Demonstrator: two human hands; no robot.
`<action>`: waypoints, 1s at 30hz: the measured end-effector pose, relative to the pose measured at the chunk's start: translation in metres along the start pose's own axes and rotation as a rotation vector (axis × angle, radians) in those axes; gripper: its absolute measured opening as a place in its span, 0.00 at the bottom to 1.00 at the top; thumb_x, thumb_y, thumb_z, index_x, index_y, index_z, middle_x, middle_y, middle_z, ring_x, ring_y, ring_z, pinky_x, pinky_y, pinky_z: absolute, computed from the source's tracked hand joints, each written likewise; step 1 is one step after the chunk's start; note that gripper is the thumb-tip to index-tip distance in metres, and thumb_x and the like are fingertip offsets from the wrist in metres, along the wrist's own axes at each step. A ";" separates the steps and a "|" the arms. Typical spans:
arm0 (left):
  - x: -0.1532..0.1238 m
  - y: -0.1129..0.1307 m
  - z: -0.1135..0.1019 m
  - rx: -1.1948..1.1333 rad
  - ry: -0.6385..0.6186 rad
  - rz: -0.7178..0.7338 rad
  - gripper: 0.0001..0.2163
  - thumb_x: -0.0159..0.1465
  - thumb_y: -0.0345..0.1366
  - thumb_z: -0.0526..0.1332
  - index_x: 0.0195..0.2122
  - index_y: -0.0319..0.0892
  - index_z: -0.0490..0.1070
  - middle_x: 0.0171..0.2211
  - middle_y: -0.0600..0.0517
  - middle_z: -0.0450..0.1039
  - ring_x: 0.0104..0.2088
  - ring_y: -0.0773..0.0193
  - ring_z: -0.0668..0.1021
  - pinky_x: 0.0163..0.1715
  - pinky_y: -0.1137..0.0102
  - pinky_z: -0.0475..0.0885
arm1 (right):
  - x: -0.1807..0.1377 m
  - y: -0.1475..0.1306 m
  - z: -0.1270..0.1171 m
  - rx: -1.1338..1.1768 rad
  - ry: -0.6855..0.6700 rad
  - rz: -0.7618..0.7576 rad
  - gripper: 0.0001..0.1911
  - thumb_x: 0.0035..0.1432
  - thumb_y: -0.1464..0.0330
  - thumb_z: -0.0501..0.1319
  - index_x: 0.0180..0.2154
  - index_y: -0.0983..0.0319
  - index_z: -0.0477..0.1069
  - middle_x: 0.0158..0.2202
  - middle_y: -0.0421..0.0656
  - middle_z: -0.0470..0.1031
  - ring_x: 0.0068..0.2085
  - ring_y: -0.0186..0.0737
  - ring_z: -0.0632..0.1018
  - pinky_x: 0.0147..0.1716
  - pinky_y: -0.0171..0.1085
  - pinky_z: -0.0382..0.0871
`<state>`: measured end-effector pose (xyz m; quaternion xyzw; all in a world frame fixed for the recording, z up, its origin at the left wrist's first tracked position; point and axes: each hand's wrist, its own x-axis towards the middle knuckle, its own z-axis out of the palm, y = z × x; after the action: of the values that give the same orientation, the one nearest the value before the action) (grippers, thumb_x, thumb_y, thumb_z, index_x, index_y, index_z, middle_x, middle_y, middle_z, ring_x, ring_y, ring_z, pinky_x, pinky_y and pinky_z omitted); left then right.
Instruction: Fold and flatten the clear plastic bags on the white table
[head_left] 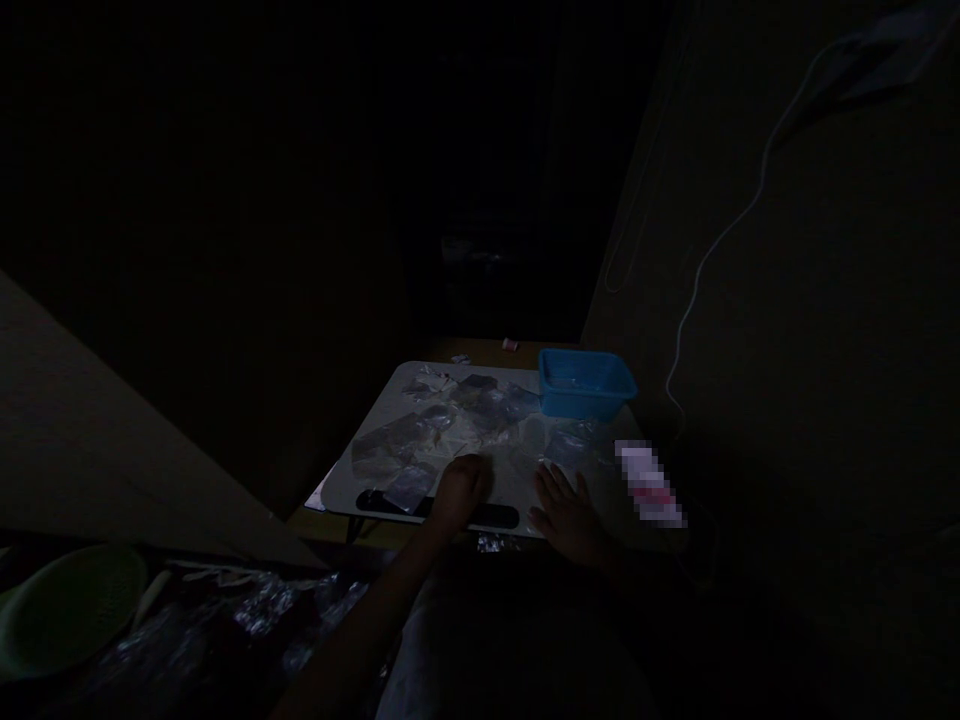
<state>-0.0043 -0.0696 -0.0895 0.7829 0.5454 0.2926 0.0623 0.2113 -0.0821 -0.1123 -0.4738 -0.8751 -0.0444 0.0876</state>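
Note:
My left hand (460, 488) is curled closed near the front edge of a small white table (379, 420). Whatever its fingers may hold is hidden in the dim light. To its right, my right hand (566, 512) lies open on the tabletop, fingers stretched out and slightly apart. Crumpled clear plastic bags (480, 410) are spread over the table beyond both hands. One clear bag (574, 440) lies just past the right fingertips. Beside my left wrist runs a dark slot (495, 516) along the table's front edge.
A blue plastic basket (585, 400) stands at the table's back right corner. A blurred-out phone-like rectangle (649, 485) is at the right edge. A white cable (694, 290) hangs along the right wall. On the floor at left are a green basin (79, 610) and shiny plastic (270, 605).

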 end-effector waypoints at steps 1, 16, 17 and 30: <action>-0.003 -0.001 0.000 0.012 -0.026 0.019 0.13 0.61 0.31 0.47 0.42 0.37 0.68 0.39 0.45 0.72 0.40 0.60 0.73 0.43 0.65 0.66 | -0.001 -0.001 -0.001 0.003 -0.001 0.001 0.29 0.58 0.56 0.40 0.57 0.64 0.48 0.60 0.48 0.47 0.60 0.47 0.46 0.53 0.55 0.35; -0.015 0.004 0.002 0.171 -0.215 0.098 0.16 0.63 0.36 0.46 0.51 0.42 0.60 0.53 0.45 0.61 0.54 0.59 0.61 0.52 0.55 0.53 | -0.009 -0.003 -0.008 0.014 0.011 0.016 0.27 0.58 0.58 0.43 0.57 0.61 0.50 0.60 0.46 0.48 0.60 0.48 0.47 0.53 0.55 0.37; -0.015 0.004 0.002 0.145 -0.209 0.111 0.16 0.63 0.36 0.46 0.52 0.43 0.59 0.53 0.46 0.61 0.54 0.60 0.61 0.52 0.55 0.53 | -0.011 -0.003 -0.009 0.021 0.015 0.019 0.27 0.58 0.58 0.43 0.57 0.61 0.50 0.59 0.46 0.49 0.60 0.48 0.47 0.53 0.55 0.37; -0.043 -0.001 -0.021 -0.070 -0.203 0.200 0.21 0.60 0.30 0.47 0.56 0.44 0.54 0.55 0.47 0.57 0.54 0.61 0.61 0.52 0.60 0.58 | -0.017 0.029 -0.026 0.219 -0.001 -0.071 0.25 0.54 0.72 0.44 0.55 0.59 0.54 0.56 0.44 0.58 0.58 0.40 0.55 0.54 0.49 0.45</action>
<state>-0.0260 -0.1126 -0.0891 0.8564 0.4450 0.2353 0.1149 0.2475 -0.0850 -0.0904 -0.4301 -0.8911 0.0484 0.1368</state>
